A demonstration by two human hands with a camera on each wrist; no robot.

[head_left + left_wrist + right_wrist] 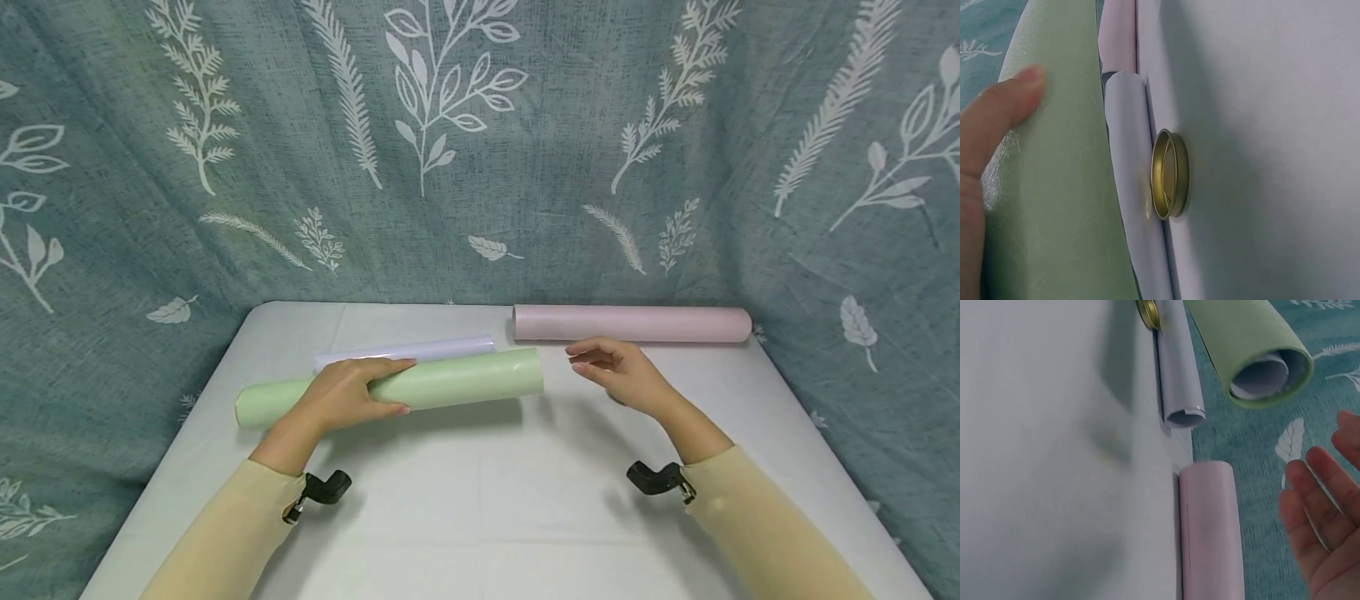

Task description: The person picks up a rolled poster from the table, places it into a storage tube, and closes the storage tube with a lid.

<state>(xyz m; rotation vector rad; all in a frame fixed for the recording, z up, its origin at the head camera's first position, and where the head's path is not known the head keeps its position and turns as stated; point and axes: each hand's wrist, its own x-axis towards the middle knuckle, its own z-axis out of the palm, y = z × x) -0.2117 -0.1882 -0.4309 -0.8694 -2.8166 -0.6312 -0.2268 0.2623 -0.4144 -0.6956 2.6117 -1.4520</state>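
The left hand [345, 396] grips a glossy pale-green cylindrical tube [472, 379] over the white desk [487, 517], likely steadying it for work at its open end, near which the empty, relaxed right hand [622, 375] probably next needs to pinch the pale rolled sheet [1263, 380] inside.

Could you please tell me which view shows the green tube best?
The head view, because the green tube shows from end to end, partly covered by the left hand. The left wrist view gives a close, cropped stretch; the right wrist view, its open end with a pale roll inside.
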